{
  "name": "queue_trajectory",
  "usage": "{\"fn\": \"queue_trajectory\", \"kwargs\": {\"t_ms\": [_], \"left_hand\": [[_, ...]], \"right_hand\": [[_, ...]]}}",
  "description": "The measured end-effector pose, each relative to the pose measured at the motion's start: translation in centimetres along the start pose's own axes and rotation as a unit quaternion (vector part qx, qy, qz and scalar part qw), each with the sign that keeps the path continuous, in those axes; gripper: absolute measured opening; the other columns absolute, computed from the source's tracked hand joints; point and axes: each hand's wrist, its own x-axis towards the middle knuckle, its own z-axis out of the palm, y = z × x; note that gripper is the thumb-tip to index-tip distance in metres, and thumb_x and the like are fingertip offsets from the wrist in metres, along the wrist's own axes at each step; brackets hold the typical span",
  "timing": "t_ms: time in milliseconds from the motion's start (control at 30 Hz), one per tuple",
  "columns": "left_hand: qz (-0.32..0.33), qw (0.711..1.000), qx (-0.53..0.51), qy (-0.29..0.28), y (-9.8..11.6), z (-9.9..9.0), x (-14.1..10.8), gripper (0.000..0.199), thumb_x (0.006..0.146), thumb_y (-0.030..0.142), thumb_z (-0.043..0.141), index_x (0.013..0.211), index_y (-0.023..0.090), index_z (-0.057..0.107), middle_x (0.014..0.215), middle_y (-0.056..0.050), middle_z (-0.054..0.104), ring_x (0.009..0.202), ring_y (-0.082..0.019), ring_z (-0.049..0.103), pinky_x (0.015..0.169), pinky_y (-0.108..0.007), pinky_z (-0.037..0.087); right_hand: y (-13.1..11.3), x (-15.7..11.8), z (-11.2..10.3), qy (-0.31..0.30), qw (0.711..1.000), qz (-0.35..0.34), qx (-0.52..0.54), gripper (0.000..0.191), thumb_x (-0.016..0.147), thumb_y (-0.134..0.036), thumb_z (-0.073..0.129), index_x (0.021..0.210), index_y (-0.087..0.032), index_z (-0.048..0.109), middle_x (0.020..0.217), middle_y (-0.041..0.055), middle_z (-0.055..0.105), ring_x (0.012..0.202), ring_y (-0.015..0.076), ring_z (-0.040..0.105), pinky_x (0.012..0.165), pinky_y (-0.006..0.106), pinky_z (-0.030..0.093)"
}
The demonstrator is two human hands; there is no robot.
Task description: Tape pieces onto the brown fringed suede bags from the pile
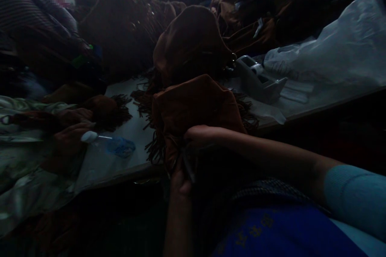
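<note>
A brown fringed bag (199, 102) lies near the table's front edge, close to my body. My left hand (181, 182) is closed at its lower near corner, gripping the brown material. Just above it, my right hand (200, 134) is curled shut against the near side of the bag; what its fingers hold is hidden in shadow. Between the two hands slants a thin dark strip (189, 166), too dim to name. Behind the bag stands another brown bag (193, 36) with metal rings at its side.
A plastic bottle (119, 146) with a white cap lies left on the white table (99, 168). Another person's hands (72, 126) work on brown fringed material at left. To the right are a grey tape dispenser (259, 82) and a clear plastic bag (337, 48). Brown bags pile up behind.
</note>
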Motion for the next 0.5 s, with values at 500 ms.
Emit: {"fn": "queue_trajectory", "kwargs": {"t_ms": [500], "left_hand": [[-0.031, 0.999, -0.006, 0.036, 0.4, 0.5, -1.2, 0.026, 0.087, 0.019, 0.043, 0.072, 0.016, 0.065, 0.065, 0.000, 0.068, 0.060, -0.008, 0.063, 0.086, -0.027, 0.048]], "right_hand": [[-0.2, 0.9, 3.5, 0.046, 0.992, 0.043, 0.108, 0.024, 0.073, -0.018, 0.055, 0.088, -0.006, 0.069, 0.072, 0.0053, 0.064, 0.054, 0.0076, 0.042, 0.046, 0.018, 0.026]]}}
